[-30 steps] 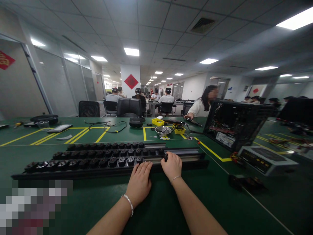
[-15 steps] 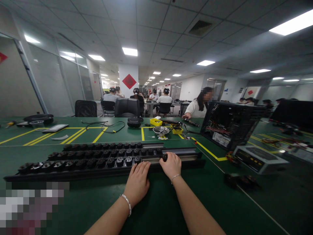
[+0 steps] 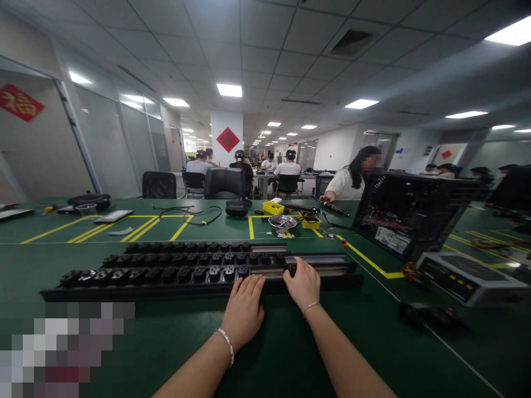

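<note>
Three long black rails (image 3: 124, 290) lie side by side across the green table, each carrying a row of several small black socket modules (image 3: 178, 273). My left hand (image 3: 244, 309) rests flat on the front edge of the nearest rail, fingers together. My right hand (image 3: 305, 284) is curled on that same rail, its fingertips pinching a small black module (image 3: 291, 269) at the end of the row. To the right of this module the rail's bare metal channel (image 3: 327, 270) shows.
An open black computer case (image 3: 410, 213) and a grey flat unit (image 3: 468, 273) stand at the right. Yellow bins (image 3: 274, 207), a metal bowl (image 3: 282, 222) and cables lie behind the rails. A person in white sits across the table; others sit farther back.
Only the camera view shifted slightly. Both hands stay on the nearest rail in the same pose.
</note>
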A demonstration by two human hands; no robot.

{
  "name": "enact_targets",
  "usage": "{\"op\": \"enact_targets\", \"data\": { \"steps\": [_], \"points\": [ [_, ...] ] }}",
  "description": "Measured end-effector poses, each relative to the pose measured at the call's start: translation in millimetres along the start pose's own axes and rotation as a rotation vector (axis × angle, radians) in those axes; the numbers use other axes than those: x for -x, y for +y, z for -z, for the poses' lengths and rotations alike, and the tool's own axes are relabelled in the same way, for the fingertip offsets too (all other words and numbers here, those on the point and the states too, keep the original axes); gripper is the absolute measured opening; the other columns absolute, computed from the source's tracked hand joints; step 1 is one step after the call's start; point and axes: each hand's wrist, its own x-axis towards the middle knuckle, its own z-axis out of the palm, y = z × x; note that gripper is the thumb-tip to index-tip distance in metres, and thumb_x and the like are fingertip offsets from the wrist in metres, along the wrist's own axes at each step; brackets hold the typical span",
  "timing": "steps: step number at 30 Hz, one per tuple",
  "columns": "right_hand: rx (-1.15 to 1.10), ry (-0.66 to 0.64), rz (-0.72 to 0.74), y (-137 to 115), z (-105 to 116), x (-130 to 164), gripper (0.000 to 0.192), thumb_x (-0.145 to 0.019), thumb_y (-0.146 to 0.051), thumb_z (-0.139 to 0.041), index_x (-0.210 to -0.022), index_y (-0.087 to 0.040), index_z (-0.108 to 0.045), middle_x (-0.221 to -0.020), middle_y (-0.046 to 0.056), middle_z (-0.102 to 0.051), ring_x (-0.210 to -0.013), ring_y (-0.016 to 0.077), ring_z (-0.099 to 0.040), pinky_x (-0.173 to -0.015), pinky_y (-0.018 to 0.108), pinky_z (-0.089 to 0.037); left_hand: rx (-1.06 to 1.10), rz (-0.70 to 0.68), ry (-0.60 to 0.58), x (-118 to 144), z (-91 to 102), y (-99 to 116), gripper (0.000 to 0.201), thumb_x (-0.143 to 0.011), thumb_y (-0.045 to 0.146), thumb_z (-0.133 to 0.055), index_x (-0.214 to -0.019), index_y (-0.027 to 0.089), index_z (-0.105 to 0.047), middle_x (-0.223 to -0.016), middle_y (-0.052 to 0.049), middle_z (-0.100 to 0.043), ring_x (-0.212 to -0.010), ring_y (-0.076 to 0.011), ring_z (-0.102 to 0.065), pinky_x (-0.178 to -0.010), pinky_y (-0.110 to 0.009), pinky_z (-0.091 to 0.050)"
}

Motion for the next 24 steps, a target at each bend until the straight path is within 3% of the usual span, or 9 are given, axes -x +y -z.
{"op": "enact_targets", "data": {
  "steps": [24],
  "points": [
    [-0.009, 0.032, 0.013, 6.2, 3.7, -3.2, 0.039, -0.075, -0.030, -0.045, -0.110, -0.016, -0.056, -0.113, 0.009, -0.060, -0.111, 0.0212, -0.047, -0.099, 0.035, -0.022, 0.001, 0.002, -0.007, 0.7, 1.2, -0.1, 0.058, -0.074, 0.014, -0.045, -0.131, 0.022, -0.037, -0.132, -0.003, -0.047, -0.125, -0.0188, -0.036, -0.109, -0.041, -0.020]
  ]
}}
